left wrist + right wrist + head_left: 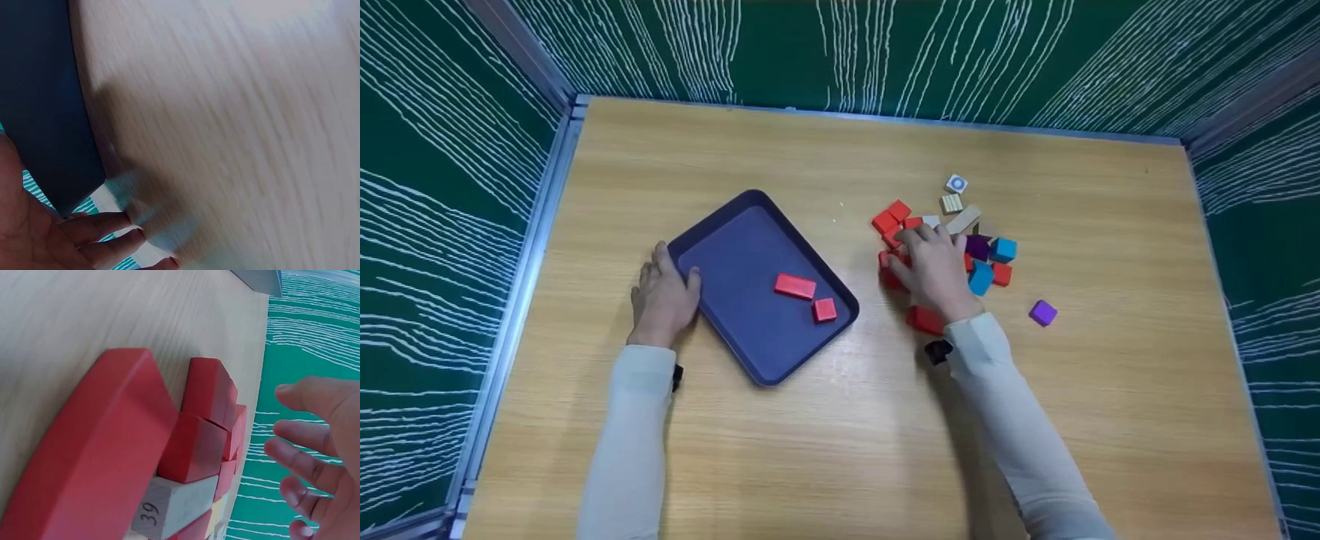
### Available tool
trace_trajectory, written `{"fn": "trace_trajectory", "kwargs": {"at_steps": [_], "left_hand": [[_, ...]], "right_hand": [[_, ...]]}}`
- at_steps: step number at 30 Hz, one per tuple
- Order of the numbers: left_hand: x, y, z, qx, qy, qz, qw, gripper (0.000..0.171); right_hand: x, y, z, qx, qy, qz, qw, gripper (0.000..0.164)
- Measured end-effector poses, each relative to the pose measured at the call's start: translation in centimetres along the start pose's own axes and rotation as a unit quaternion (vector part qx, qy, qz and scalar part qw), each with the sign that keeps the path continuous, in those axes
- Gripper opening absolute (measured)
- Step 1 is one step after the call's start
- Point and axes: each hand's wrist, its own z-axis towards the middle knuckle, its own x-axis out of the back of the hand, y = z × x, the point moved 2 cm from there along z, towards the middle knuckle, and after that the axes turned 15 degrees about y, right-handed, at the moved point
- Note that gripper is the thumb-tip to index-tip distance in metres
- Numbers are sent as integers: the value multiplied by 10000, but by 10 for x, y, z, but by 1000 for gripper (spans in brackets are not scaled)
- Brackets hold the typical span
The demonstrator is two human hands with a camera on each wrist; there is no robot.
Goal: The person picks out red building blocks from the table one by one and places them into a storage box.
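A dark blue tray (735, 281) lies slanted on the table with a long red block (795, 286) and a small red cube (824, 310) in it. My left hand (666, 296) rests against the tray's left side, thumb at the rim; in the left wrist view its fingers (104, 236) reach out loosely past the tray's corner. Over a cluster of blocks is my right hand (934, 270), fingers spread and loosely bent, hiding part of the cluster. The right wrist view shows the hand (326, 467) holding nothing, above red blocks (194, 447) and a pale block (174, 506) marked 39.
Blue blocks (981, 277), a dark purple block (978, 247) and pale blocks (963, 220) lie around the right hand. A purple cube (1043, 313) sits apart to the right. Green panels (780, 52) with white lines stand around the wooden table (840, 457).
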Motion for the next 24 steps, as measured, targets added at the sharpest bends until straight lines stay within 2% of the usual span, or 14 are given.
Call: {"fn": "trace_trajectory", "kwargs": {"at_steps": [5, 12, 17, 24], "left_hand": [[0, 0, 0, 25, 19, -53, 10000, 79], [0, 0, -1, 53, 14, -158, 9999, 79], [0, -1, -1, -1, 61, -221, 9997, 78], [-2, -2, 0, 0, 34, -246, 9997, 79]], "right_hand": [[-12, -1, 2, -245, -148, -291, 9992, 36], [-28, -2, 2, -424, -384, -748, 9956, 45], [-31, -2, 3, -472, -299, -768, 9955, 43], [-30, -5, 3, -491, -118, -533, 9973, 38]]}}
